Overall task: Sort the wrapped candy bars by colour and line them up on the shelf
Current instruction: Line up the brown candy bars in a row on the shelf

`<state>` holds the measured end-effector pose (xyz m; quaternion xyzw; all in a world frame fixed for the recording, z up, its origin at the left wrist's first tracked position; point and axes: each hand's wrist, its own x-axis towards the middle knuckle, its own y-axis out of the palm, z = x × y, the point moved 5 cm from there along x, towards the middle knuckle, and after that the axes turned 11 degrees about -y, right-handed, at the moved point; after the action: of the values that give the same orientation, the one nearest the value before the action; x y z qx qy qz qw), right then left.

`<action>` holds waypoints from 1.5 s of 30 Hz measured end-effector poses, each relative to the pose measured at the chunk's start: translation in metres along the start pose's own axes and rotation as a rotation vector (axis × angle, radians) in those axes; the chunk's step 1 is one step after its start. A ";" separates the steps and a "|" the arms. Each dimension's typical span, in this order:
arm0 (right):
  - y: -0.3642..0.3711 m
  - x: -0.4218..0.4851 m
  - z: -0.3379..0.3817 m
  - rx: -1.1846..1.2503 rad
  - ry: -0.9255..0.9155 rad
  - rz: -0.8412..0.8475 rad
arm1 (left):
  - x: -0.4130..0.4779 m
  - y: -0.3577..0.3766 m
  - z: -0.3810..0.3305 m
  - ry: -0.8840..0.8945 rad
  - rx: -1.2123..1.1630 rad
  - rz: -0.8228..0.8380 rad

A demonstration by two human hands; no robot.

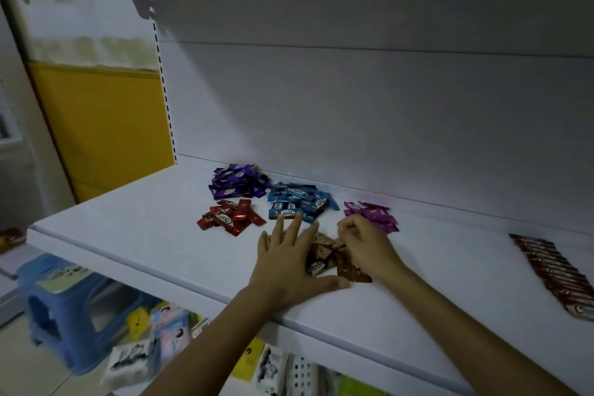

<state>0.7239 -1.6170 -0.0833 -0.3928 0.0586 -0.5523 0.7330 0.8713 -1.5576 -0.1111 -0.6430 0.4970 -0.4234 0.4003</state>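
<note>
Head view: your left hand (289,254) lies flat, fingers straight and spread, on the brown bars (324,259) at centre frame. Your right hand (366,244), fingers curled, pinches one glossy wrapper there. Beyond, four loose crinkled heaps: purple heap (236,185), blue heap (300,201), red heap (229,217), magenta heap (373,214). Far right, one neat row of dark-red bars (556,273) on the smooth white shelf (144,228).

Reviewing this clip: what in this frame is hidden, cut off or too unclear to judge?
- brown bars: head view, mostly covered by the left hand and right hand; count unknown.
- row of bars: cut off by the frame's right edge; its full length is unseen.
- right hand: fingertips curl away from the camera; whether they pinch a bar is unclear.
- packets below the shelf: blurred, labels unreadable.
</note>
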 end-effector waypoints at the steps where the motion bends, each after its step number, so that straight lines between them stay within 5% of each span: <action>1: -0.007 -0.005 -0.003 -0.098 0.019 0.001 | 0.001 0.001 0.000 -0.013 0.003 0.027; 6: -0.029 -0.037 -0.014 -0.333 0.111 0.060 | -0.001 0.000 -0.004 0.042 0.029 0.029; 14: -0.005 -0.023 0.027 0.103 0.200 0.118 | -0.004 -0.008 -0.010 0.124 -0.003 -0.021; 20: -0.029 -0.014 0.013 -0.027 0.124 0.063 | 0.005 -0.002 -0.022 0.005 0.017 0.031; 23: -0.016 -0.016 0.013 0.133 0.117 0.154 | 0.009 -0.002 -0.028 -0.002 0.059 0.011; 34: -0.028 -0.019 -0.009 0.480 0.159 0.085 | 0.031 -0.035 -0.042 0.266 0.365 -0.099; 40: -0.028 -0.016 -0.014 0.537 0.160 0.089 | 0.047 -0.049 -0.048 0.293 0.309 -0.099; 45: -0.030 -0.014 -0.016 0.554 0.148 0.048 | 0.057 -0.066 -0.052 0.232 -0.101 -0.198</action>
<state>0.6871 -1.6154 -0.0802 -0.1348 -0.0321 -0.5569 0.8189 0.8503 -1.6062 -0.0247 -0.6548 0.4948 -0.5067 0.2639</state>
